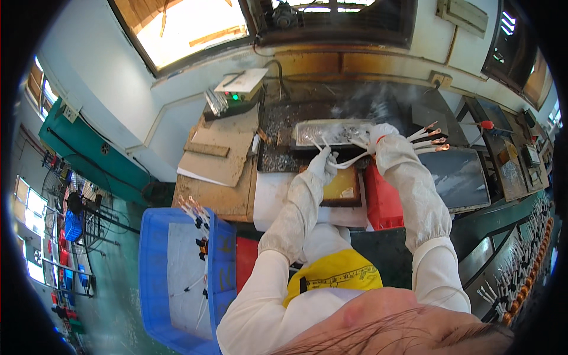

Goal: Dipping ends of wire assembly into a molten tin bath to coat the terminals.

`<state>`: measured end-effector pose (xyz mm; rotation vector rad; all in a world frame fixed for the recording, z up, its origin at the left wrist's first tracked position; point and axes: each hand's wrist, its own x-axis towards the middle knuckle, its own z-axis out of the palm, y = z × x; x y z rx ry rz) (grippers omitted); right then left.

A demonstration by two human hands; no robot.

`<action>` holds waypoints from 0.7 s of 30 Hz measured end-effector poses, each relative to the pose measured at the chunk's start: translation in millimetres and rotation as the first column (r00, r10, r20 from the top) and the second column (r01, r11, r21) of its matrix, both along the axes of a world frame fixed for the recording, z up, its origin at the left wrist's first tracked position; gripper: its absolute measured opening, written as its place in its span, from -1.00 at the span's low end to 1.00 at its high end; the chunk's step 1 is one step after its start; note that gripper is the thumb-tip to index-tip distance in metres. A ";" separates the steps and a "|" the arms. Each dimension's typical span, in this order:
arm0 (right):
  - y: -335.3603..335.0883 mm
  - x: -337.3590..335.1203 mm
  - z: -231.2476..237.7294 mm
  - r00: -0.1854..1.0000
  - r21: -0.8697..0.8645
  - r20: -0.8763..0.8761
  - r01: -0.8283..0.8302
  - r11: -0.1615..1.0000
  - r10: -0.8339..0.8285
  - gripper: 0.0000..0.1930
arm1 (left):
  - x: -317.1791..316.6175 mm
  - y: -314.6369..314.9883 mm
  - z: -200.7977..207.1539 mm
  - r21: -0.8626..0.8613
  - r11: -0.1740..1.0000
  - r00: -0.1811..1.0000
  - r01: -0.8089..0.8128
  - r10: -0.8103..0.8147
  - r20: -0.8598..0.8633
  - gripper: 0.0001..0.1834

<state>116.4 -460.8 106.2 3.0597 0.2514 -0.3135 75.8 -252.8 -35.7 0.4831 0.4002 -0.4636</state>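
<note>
My right hand (383, 135), in a white glove, is closed around a bundle of white cables (423, 137). Their copper-coloured lugs fan out to the right. Other ends of the bundle reach left over a long metal solder pot (307, 134) with a shiny, smoking surface. My left hand (322, 165), gloved too, pinches a white cable (353, 160) that curves across to the right hand. Two thin pale prongs stick up from its fingers at the pot's near edge; what they are I cannot make out. Below the hands lies a tray with a yellow-amber block (338, 187).
A red bin (382, 201) stands right of the amber block. Cardboard (216, 163) and a control box (242, 86) with a green light lie left. A blue crate (222, 278) holding cables is at lower left. Several cables hang on a rack (523, 272) at right.
</note>
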 end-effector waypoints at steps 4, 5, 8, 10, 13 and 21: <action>-3.1 11.2 -10.1 0.999 -0.037 -0.042 0.022 0.999 -0.024 -0.36 | 2.4 1.9 -5.8 -0.039 0.999 1.000 0.022 -0.022 0.015 -0.66; -0.5 10.1 -8.5 0.999 -0.033 -0.048 0.022 0.999 -0.023 -0.36 | 2.0 3.2 -7.0 -0.035 0.999 1.000 0.022 -0.021 0.009 -0.66; 5.2 5.7 -0.5 0.998 -0.057 -0.058 0.016 0.998 -0.019 -0.36 | 0.6 3.6 -7.2 -0.043 0.999 0.999 0.034 -0.034 -0.002 -0.65; 6.8 2.0 4.1 0.994 -0.080 -0.108 0.016 0.997 -0.025 -0.33 | -1.4 1.9 -4.1 -0.039 0.999 0.999 0.016 -0.017 -0.028 -0.65; 2.8 4.1 -6.0 0.998 -0.031 -0.048 0.027 0.999 -0.029 -0.31 | -3.3 0.7 1.7 -0.041 0.999 0.999 0.001 -0.003 -0.052 -0.65; 4.4 0.5 1.2 1.000 -0.056 -0.017 -0.013 0.998 0.012 -0.48 | 0.8 3.8 -1.3 -0.104 0.995 0.999 -0.002 -0.003 -0.052 -0.66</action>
